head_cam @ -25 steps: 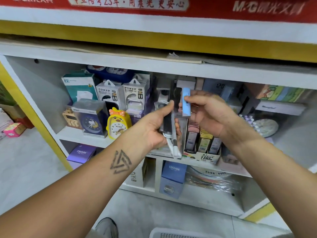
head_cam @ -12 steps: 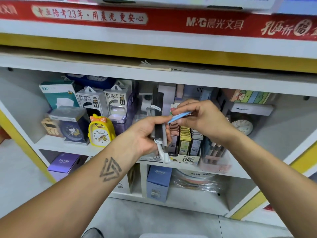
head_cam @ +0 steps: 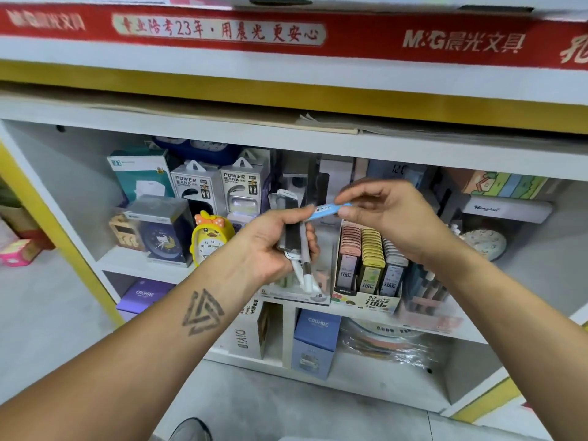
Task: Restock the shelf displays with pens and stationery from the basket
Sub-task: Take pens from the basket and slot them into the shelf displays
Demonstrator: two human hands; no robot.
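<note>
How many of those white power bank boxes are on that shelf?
2: one power bank box left of the other, side by side behind the yellow clock. More may be hidden behind.

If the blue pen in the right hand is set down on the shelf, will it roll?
Probably: the blue pen looks slim and round. It seems light and stiff, since the right hand pinches it level by the fingertips without sag.

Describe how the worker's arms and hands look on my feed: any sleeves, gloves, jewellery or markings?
Both forearms are bare, with no sleeve in view. The left hand and right hand wear no gloves, and no rings or watch show. The left forearm carries a dark tattoo of interlocking triangles, just below the wrist. The right forearm shows no marking.
</note>
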